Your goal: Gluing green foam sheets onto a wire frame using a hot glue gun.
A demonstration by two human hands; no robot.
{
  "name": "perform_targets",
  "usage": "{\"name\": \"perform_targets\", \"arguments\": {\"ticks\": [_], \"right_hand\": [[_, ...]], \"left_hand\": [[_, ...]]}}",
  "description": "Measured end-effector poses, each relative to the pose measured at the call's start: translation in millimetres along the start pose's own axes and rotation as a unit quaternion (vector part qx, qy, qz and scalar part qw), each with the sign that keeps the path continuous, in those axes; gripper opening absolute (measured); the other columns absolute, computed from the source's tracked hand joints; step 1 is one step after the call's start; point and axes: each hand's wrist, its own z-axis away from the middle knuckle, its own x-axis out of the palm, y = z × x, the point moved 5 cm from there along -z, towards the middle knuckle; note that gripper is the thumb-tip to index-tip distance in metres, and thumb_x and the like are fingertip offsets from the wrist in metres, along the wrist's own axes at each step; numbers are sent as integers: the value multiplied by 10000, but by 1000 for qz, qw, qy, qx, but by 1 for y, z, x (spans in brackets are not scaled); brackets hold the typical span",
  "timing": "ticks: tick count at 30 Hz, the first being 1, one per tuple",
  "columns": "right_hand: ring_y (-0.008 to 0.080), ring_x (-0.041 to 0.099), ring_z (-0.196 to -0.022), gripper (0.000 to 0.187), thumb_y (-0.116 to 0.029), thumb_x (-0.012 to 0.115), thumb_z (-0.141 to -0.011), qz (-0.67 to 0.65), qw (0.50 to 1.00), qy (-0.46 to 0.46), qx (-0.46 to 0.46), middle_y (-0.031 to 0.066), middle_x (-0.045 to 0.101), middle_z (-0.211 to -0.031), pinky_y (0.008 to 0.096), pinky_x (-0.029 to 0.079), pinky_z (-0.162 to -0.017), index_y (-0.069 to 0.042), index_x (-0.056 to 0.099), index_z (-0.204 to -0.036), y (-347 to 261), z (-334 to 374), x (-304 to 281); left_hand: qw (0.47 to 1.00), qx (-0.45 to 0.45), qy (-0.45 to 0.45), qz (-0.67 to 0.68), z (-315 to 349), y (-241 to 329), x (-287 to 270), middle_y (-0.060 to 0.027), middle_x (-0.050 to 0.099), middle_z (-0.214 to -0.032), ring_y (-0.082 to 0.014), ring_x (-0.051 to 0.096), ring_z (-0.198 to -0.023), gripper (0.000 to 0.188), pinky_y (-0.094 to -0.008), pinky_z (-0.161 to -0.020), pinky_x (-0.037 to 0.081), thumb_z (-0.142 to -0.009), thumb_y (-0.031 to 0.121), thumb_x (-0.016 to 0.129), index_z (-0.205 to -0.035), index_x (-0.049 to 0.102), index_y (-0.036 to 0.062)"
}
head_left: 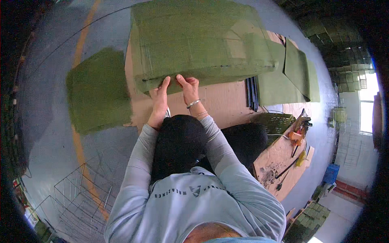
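Note:
A large sheet of see-through green mesh (194, 44) spreads out before me, its near edge folded up in a long hem. My left hand (159, 99) pinches that near edge, thumb on top and fingers mostly hidden. Just to its right, my right hand (189, 89) grips the same edge, thumb extended and fingers curled. A bracelet circles the right wrist. Small dark marks run along the fold at its left and right ends. Under the mesh lies a tan board (214, 97), showing through in places.
Another green mesh piece (99, 91) lies at left, with more green sheets (279, 77) at right. Black rods (251, 94), a perforated green crate (273, 121), an orange-handled tool (296, 137) and a yellow-handled tool (300, 158) sit at right. Wire frames (83, 186) stand lower left.

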Motion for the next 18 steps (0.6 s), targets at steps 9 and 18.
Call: {"name": "perform_targets", "arguments": {"ticks": [9,18], "right_hand": [[59,504,-568,263,-233,791,-780,73,996,-47,-17,-20,627,-634,268,390,-493,-2,703,-691,-4,-9,6],[138,654,-717,74,-23,651,-850,212,946,89,-229,96,693,-832,270,552,-637,5,678,-913,-201,146,-223]], "left_hand": [[904,8,-72,-422,15,57,19,-197,531,-1285,-343,488,-1197,469,-431,-1069,293,-950,382,509,-1314,517,87],[883,-112,-55,-453,-26,10,3,-111,700,-1013,-217,621,-961,609,-363,-898,437,-892,591,543,-1023,711,20]]}}
